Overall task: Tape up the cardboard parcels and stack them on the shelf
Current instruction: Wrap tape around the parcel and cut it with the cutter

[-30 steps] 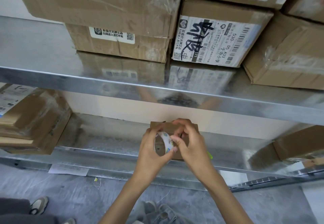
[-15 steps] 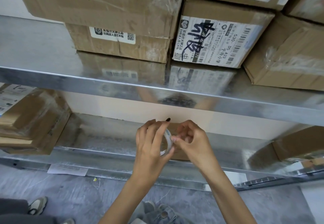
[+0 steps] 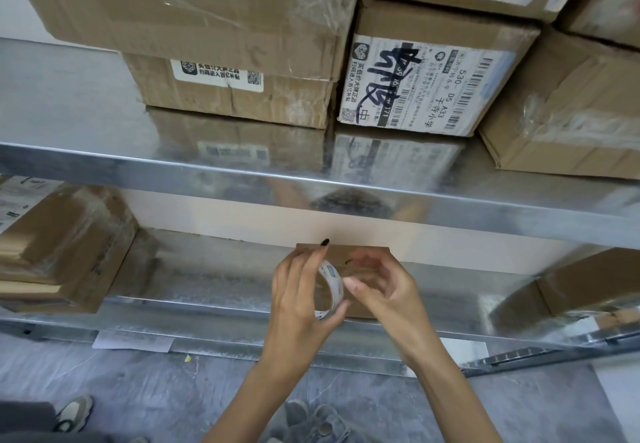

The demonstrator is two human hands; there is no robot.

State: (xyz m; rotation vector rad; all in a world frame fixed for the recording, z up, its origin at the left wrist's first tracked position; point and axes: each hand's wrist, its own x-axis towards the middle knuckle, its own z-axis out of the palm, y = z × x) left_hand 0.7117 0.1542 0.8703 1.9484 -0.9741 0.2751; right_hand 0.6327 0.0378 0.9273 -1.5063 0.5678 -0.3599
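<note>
A small flat cardboard parcel (image 3: 360,252) lies on the lower metal shelf (image 3: 214,286), mostly hidden behind my hands. My left hand (image 3: 298,300) grips a roll of clear tape (image 3: 331,285) edge-on, thumb under it and fingers over its top. My right hand (image 3: 381,286) hovers just right of the roll with curled fingers, its thumb tip touching the roll's rim. Whether it pinches a tape end is hidden.
The upper metal shelf (image 3: 242,179) carries several stacked cardboard boxes, one with a scribbled white label (image 3: 419,92). More boxes sit at lower left (image 3: 59,245) and lower right (image 3: 588,283). Paper sheets (image 3: 133,340) lie on the grey floor, and another person's shoe (image 3: 74,411) shows at bottom left.
My left hand has turned the tape roll from facing me to edge-on. My right hand has drawn slightly right of the roll, uncovering more of the parcel's top edge.
</note>
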